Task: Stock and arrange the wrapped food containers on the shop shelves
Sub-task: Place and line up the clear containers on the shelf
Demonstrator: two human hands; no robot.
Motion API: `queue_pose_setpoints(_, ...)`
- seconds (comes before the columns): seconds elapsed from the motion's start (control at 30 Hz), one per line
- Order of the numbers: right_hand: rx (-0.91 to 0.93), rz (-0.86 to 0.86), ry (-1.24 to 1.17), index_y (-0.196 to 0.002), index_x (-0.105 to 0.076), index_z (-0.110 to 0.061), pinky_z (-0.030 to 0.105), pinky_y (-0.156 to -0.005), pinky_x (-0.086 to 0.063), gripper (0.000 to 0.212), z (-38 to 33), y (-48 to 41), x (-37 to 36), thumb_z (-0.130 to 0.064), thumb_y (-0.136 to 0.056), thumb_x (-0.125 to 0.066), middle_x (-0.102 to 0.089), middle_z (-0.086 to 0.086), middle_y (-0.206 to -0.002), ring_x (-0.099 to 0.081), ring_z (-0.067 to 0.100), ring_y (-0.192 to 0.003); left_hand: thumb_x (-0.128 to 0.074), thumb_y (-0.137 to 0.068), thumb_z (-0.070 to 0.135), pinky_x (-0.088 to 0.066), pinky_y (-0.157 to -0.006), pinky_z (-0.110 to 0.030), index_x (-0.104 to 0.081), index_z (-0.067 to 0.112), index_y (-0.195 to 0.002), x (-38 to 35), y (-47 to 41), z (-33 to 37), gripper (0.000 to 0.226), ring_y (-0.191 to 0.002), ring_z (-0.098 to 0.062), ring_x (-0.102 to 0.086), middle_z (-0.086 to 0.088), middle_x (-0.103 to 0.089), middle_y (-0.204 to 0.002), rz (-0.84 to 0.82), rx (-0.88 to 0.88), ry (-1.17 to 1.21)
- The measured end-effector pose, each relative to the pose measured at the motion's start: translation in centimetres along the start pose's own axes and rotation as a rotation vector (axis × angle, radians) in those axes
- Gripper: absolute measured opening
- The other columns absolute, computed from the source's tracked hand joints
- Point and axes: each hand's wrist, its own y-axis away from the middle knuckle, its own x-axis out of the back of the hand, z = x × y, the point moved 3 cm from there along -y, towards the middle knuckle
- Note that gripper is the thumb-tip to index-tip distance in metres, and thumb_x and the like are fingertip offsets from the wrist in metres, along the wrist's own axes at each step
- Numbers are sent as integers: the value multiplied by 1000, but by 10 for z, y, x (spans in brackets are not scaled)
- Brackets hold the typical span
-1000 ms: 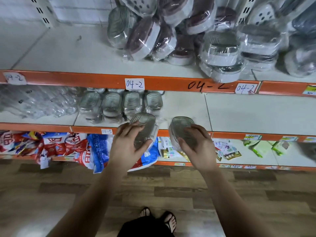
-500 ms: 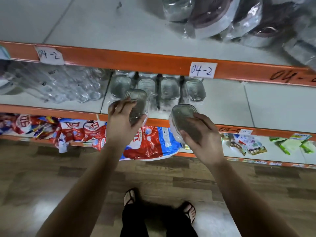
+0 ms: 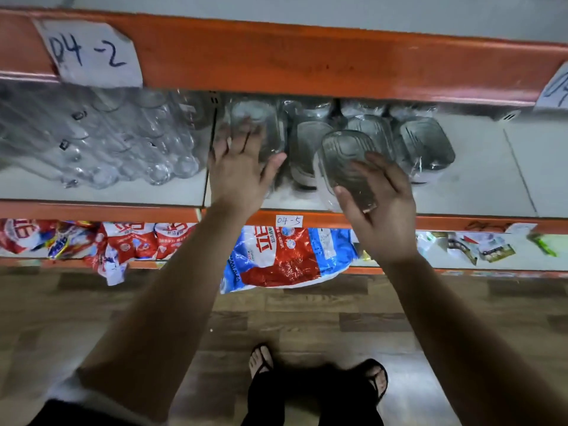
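Item: wrapped container, held over the shelf front in my right hand, thumb and fingers curled round its near end. Left hand, fingers spread flat, pressed a shelved container. Judged light, rigid, film slippery; best gripped by the sides.
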Motion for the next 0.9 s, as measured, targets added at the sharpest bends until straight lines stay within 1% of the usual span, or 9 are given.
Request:
queue_pose_setpoints(0.1,-1,6,3,-118,-66,1,44,-100,-47,39,-9,-16,-16,-29,-91,-67,-56,20,-128,-54,34,-122,-24,-98,54,-16,-116,-46,-29,18,-152,4,18,1,65,-148,-35,-12,-3,-24,-160,40,-72,22)
queue_pose_setpoints(0.13,0,5,4,-118,-65,1,45,-99,-47,39,-12,-22,-22,-28,-92,-67,-56,21,-128,-54,35,-121,-29,-100,48,-17,-116,-45,-32,16,-151,8,26,0,61,-148,-34,-15,-5,-27,-159,73,-98,48)
queue_pose_setpoints(0.2,-9,15,-2,-120,-64,0,47,-96,-49,40,-15,-34,-31,-29,-93,-65,-54,22,-126,-54,36,-117,-40,-100,38,-26,-114,-47,-45,11,-144,13,43,-1,52,-144,-33,-29,-9,-41,-151,134,-138,105)
queue_pose_setpoints(0.3,-33,9,28,-123,-63,0,46,-98,-47,43,-16,-49,-43,-33,-95,-60,-51,24,-126,-53,36,-117,-44,-97,32,-35,-107,-46,-57,7,-132,17,66,0,44,-133,-32,-44,-10,-56,-137,157,-183,145)
queue_pose_setpoints(0.37,-46,-48,79,-127,-60,0,44,-103,-43,45,-12,-53,-51,-34,-97,-56,-49,23,-130,-50,36,-121,-45,-96,30,-37,-103,-44,-61,7,-127,18,77,3,42,-127,-31,-50,-10,-60,-131,154,-188,154)
queue_pose_setpoints(0.47,-60,-192,153,-138,-51,-5,47,-110,-36,49,-2,-49,-57,-35,-100,-50,-44,17,-141,-41,36,-131,-47,-95,28,-38,-98,-42,-65,6,-119,19,87,9,37,-116,-31,-56,-9,-64,-121,146,-201,152)
queue_pose_setpoints(0.57,-58,-199,141,-142,-46,-6,48,-113,-31,51,-2,-34,-45,-35,-100,-49,-43,16,-145,-35,37,-136,-49,-95,26,-39,-89,-40,-68,7,-113,21,93,17,32,-102,-31,-60,-9,-66,-111,140,-226,142)
queue_pose_setpoints(0.77,-61,-114,74,-128,-57,2,47,-102,-43,38,-23,0,3,-20,-96,-56,-56,21,-127,-51,36,-121,-50,-95,26,-39,-82,-39,-70,9,-103,51,104,44,27,-92,-30,-60,-7,-67,-99,180,-250,95)
queue_pose_setpoints(0.9,-60,-51,80,-123,-60,0,43,-97,-46,34,-46,17,46,-17,-95,-58,-60,18,-121,-55,34,-111,-52,-94,24,-37,-81,-38,-70,10,-99,88,114,67,23,-88,-29,-60,-6,-66,-94,242,-279,84)
